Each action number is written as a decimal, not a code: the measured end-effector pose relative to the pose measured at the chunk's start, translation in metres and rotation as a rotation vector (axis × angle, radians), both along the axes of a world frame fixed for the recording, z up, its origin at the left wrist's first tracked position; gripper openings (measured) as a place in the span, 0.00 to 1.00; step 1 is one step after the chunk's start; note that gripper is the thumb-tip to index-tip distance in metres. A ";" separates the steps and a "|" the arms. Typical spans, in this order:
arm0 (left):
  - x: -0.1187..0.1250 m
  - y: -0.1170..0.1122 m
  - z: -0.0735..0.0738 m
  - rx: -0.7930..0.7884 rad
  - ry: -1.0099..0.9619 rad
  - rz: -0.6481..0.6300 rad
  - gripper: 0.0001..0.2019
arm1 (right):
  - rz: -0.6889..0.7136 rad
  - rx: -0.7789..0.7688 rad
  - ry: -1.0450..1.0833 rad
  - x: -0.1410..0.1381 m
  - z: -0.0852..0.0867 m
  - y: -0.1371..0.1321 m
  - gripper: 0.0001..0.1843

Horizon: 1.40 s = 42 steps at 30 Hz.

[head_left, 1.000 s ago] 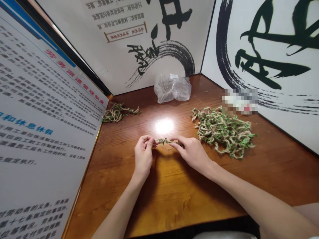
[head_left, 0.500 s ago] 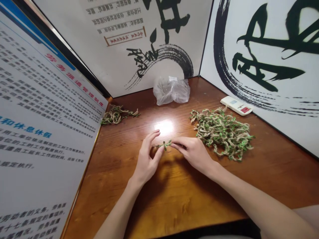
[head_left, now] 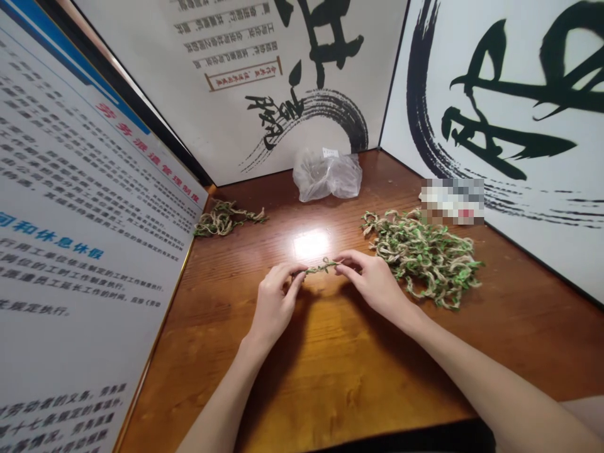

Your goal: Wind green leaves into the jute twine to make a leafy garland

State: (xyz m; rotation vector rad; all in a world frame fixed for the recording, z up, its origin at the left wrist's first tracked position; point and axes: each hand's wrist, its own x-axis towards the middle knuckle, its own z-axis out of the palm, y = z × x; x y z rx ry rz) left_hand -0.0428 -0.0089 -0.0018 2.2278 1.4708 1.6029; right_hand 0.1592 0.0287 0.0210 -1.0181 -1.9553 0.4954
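Between my hands a thin strand of leafy twine (head_left: 321, 267), with small green leaves along it, stretches nearly level above the wooden table. My left hand (head_left: 278, 296) pinches its left end between thumb and fingers. The right end is pinched by my right hand (head_left: 370, 277). Just beyond my right hand lies a large tangled pile of leafy twine (head_left: 425, 255), tan cord mixed with green leaves. A smaller bunch of the same twine (head_left: 224, 218) rests at the far left, against the board.
A crumpled clear plastic bag (head_left: 325, 176) sits at the back of the brown wooden table (head_left: 349, 384). A pale object, blurred out (head_left: 453, 201), lies behind the large pile. Printed boards (head_left: 94, 251) stand along the left, back and right edges.
My left fingers have closed on the left end of the strand, where they were spread before. The hands are slightly farther apart, and more of the strand shows between them.
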 end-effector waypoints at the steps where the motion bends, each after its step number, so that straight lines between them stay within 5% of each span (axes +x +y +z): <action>1: 0.001 0.000 0.000 0.001 -0.006 -0.004 0.06 | 0.007 -0.043 0.051 0.000 0.000 0.001 0.05; 6: 0.009 -0.004 0.002 -0.035 -0.057 -0.133 0.05 | -0.024 -0.177 0.222 -0.005 -0.003 0.000 0.07; 11: 0.017 -0.008 0.001 -0.131 -0.132 -0.264 0.07 | 0.098 -0.280 0.322 -0.011 -0.007 -0.002 0.09; 26: 0.020 -0.003 -0.003 -0.110 -0.331 -0.132 0.06 | 0.375 -0.294 0.147 -0.007 0.009 -0.013 0.15; 34: 0.021 -0.006 -0.003 -0.115 -0.331 -0.135 0.06 | 0.389 -0.259 0.214 -0.011 0.004 -0.012 0.14; 42: 0.014 0.000 -0.005 0.031 -0.201 -0.182 0.08 | 0.203 -0.583 0.578 -0.012 0.007 -0.008 0.20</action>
